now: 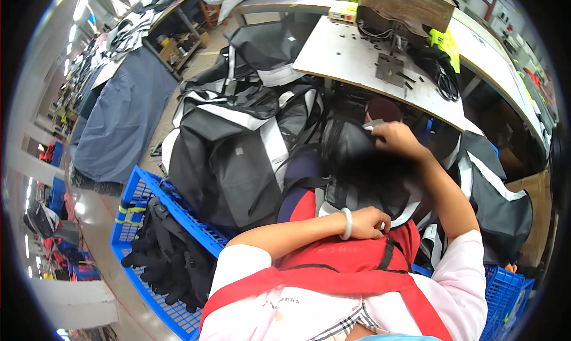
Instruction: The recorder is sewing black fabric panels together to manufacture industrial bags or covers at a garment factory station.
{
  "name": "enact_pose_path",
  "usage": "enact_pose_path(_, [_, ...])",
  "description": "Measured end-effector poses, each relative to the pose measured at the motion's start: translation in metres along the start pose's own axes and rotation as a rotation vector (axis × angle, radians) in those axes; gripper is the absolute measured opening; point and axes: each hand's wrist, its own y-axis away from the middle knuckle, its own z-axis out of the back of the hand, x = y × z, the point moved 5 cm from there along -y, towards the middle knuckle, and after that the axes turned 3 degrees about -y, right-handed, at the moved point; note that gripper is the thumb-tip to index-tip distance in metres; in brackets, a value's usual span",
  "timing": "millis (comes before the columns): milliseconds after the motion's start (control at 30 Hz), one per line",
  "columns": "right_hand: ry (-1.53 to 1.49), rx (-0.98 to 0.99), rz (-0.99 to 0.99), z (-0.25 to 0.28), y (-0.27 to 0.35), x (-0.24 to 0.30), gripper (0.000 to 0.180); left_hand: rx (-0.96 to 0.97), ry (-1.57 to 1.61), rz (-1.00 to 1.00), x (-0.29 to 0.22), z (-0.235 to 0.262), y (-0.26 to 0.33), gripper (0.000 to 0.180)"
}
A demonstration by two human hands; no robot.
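Note:
A black bag (pixel 345 140) with pale trim lies across my lap, below the white sewing table (pixel 339 52). My right hand (pixel 399 141) is raised at the bag's far side, its fingers closed on a small pale edge there. Lower down, my left hand (pixel 372 223), with a pale bangle on the wrist, is curled closed at the bag's near edge over my red apron (pixel 333 255). A dark blurred patch between the hands hides much of the bag.
Large black bags with light grey bands (pixel 238 156) are heaped at the left. A blue crate (pixel 134 222) holds black straps (pixel 166 255). On the table stands a sewing machine (pixel 404 13) with black scraps around it. More black-and-grey pieces (pixel 493 186) hang at the right.

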Motion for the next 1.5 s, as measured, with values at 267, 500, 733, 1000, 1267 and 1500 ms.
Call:
enact_pose_path(267, [-0.084,0.196,0.053,0.090,0.141,0.095,0.019,-0.659,-0.395,-0.349,-0.058,0.196,0.033,0.025])
enact_pose_path(500, [-0.266,-0.060,-0.448,0.160,0.212,0.038,0.022,-0.232,-0.508,-0.271,-0.049,0.133,0.004,0.045])
enact_pose_path(733, [-0.300,0.113,-0.364,0.143,0.197,0.041,0.020,-0.238,-0.857,-0.411,-0.008,0.128,-0.053,0.014])
enact_pose_path(1000, [-0.122,-0.169,-0.301,0.183,0.125,0.021,0.021,-0.253,-0.655,-0.246,-0.085,0.170,-0.051,0.010])
enact_pose_path(1267, [-0.317,-0.025,-0.141,0.116,0.061,0.012,0.030,-0.255,-0.500,-0.117,-0.113,0.224,-0.064,0.015])
enact_pose_path(1500, [-0.191,-0.023,-0.256,0.145,0.014,-0.052,0.018,-0.321,-0.172,-0.017,-0.075,0.270,-0.102,0.019])
